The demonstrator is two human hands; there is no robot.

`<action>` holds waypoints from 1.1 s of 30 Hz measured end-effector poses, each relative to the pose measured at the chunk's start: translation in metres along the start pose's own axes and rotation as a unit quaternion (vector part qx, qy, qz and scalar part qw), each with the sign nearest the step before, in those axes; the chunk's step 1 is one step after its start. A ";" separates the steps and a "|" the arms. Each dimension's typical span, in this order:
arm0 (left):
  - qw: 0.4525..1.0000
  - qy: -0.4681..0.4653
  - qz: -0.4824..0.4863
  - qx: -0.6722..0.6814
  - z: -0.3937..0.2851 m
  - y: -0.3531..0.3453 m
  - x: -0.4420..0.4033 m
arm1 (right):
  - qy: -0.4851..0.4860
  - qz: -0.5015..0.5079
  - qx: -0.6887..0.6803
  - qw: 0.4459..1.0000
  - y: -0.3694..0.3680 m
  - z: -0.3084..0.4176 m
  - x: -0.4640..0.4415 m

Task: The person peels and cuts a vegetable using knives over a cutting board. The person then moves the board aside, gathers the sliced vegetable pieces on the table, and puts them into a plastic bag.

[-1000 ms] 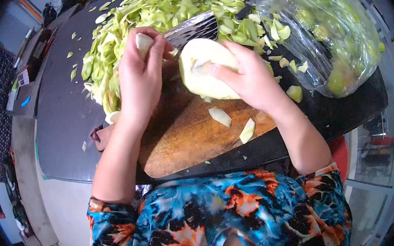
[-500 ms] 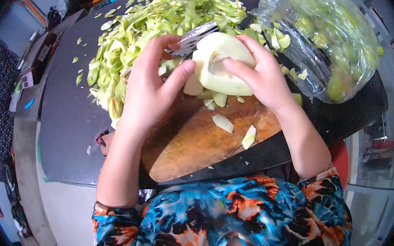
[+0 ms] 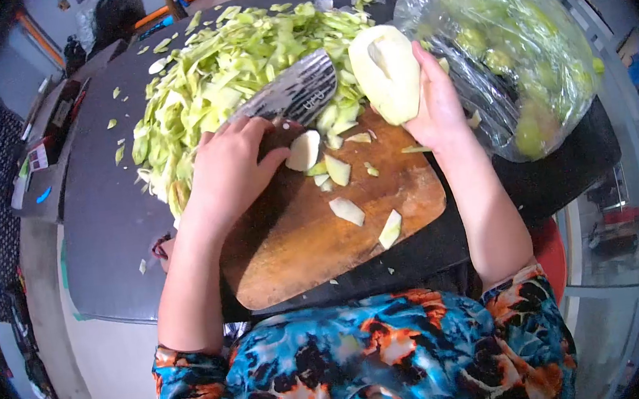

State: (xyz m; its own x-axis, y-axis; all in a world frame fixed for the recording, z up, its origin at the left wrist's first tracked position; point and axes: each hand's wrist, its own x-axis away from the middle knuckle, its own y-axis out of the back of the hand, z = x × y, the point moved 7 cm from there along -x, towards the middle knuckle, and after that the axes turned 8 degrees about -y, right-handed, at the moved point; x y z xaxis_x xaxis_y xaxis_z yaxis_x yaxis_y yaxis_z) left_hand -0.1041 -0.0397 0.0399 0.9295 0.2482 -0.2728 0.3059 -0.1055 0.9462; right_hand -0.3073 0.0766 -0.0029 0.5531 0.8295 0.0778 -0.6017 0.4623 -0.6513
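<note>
My left hand (image 3: 230,169) reaches over the handle end of a broad patterned knife (image 3: 301,90), its fingers bent over that end and its thumb apart from them. How far the fingers touch the handle is hidden. In my right hand (image 3: 440,107) is a pale peeled fruit (image 3: 386,74), with a hollow in its upward face. Several cut pieces, one of them a pale slice (image 3: 303,151), lie on the wooden cutting board (image 3: 323,237) between my hands.
A large heap of green peelings (image 3: 215,75) covers the back of the dark table (image 3: 103,228). At the back right sits a clear plastic bag (image 3: 543,47) with green fruits inside. Small scraps are scattered at the left. A red seat (image 3: 547,250) shows beyond the table's right front edge.
The fruit has moved away from my left hand, up and to the right, in my right hand. A pale piece has left my left hand, which is now at the knife's handle end.
</note>
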 end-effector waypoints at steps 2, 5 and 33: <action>1.000 0.017 -0.007 -0.006 0.006 -0.003 0.001 | -0.017 -0.015 0.035 0.999 0.005 0.002 0.002; 0.995 0.024 -0.079 -0.058 0.022 0.004 -0.001 | -0.020 -0.032 0.047 0.998 0.004 0.010 0.005; 0.997 -0.069 0.024 0.007 -0.041 -0.087 -0.200 | 0.076 0.009 0.305 0.949 0.005 0.051 0.016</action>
State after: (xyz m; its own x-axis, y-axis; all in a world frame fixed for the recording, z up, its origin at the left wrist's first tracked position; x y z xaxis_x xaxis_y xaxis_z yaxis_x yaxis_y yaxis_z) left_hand -0.3253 -0.0405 0.0196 0.9624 0.1081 -0.2493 0.2621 -0.1272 0.9566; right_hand -0.3310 0.1081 0.0339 0.5888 0.8053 -0.0691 -0.8077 0.5830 -0.0886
